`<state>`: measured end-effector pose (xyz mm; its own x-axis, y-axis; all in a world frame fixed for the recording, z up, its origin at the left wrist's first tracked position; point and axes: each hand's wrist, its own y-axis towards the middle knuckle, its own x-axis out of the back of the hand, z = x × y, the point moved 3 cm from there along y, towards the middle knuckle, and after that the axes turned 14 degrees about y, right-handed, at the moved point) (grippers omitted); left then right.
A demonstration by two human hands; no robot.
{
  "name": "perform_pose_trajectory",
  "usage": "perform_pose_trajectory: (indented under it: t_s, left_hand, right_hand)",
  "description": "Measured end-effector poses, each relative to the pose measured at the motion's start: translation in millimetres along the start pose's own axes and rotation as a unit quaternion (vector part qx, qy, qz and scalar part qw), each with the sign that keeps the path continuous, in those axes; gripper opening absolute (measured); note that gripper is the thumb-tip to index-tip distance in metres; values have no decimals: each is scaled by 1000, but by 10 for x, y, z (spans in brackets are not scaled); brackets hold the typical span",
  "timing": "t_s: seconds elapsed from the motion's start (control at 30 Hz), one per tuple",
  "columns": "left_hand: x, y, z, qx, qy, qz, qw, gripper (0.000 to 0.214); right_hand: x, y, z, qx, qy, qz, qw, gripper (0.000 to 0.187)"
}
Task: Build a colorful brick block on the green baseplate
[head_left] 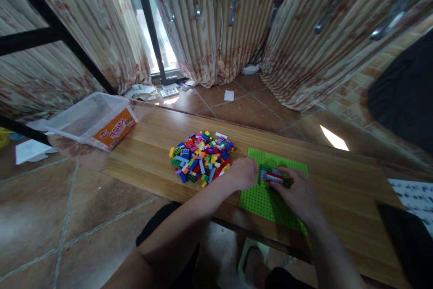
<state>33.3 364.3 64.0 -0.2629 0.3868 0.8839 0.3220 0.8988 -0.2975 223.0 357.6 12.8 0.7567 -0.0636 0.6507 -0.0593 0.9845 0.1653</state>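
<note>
A green studded baseplate (260, 205) lies on the wooden table. On it stands a small block of joined toy bricks (271, 176), grey and red with a white or pale layer. My right hand (300, 190) grips this brick build from the right, thumb on the near side and fingers on the far side. Just left of the build, over the plate's left edge, my left hand (244, 173) is closed with its fingers curled. Whatever it may hold is hidden. Beside that hand lies a pile of loose, many-coloured toy bricks (199, 156).
A clear plastic bin (84, 122) with an orange label stands at the table's left end. The wooden table (345, 190) runs across in front of me. A black object (402, 235) and a printed sheet (412, 199) are at far right. Curtains (219, 41) hang behind.
</note>
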Motion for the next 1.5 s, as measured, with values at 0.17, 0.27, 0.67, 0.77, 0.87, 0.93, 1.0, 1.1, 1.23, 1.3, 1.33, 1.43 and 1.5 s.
perform_pose_trajectory:
  t_s: [0.17,0.27,0.67,0.77,0.87,0.93,1.0,1.1,1.23,1.3,1.33,1.43,1.5]
  left_hand:
    - [17,-22,-18,4,3,7,1000,28]
    - [8,-32,-32,1,6,15,1000,30]
    - [9,-35,19,-10,-109,-12,994,28]
    - [-61,21,55,7,-223,11,975,28]
    - [-129,76,49,22,-335,19,942,23]
    - [-139,95,34,31,-386,8,922,16]
    - [-119,96,21,40,-422,-6,906,14]
    - [-77,77,5,48,-460,-13,886,19]
    - [-78,62,-25,44,-482,18,875,18]
    - [-92,65,-38,37,-484,24,874,16]
    - [-99,67,-44,33,-485,24,874,14]
    - [-119,70,-63,17,-499,36,866,15]
    - [-130,70,-77,8,-513,48,857,14]
  right_hand:
    - [-6,31,-5,-2,-5,4,1000,39]
    - [-27,44,-1,-10,-16,14,1000,40]
    - [172,62,-17,-107,147,4,983,52]
    - [348,63,-70,-155,202,-89,963,48]
    - [393,38,-8,-136,233,-130,954,41]
    - [348,14,99,-110,259,-112,953,36]
    - [285,-14,218,-92,281,-83,952,32]
    - [201,-57,365,-75,289,-22,954,31]
    - [118,-100,487,-44,257,39,965,30]
    - [87,-109,526,-22,244,43,969,27]
    - [72,-111,538,-14,240,41,970,25]
    - [39,-114,545,-5,231,38,972,26]
    - [29,-116,536,-3,226,37,973,27]
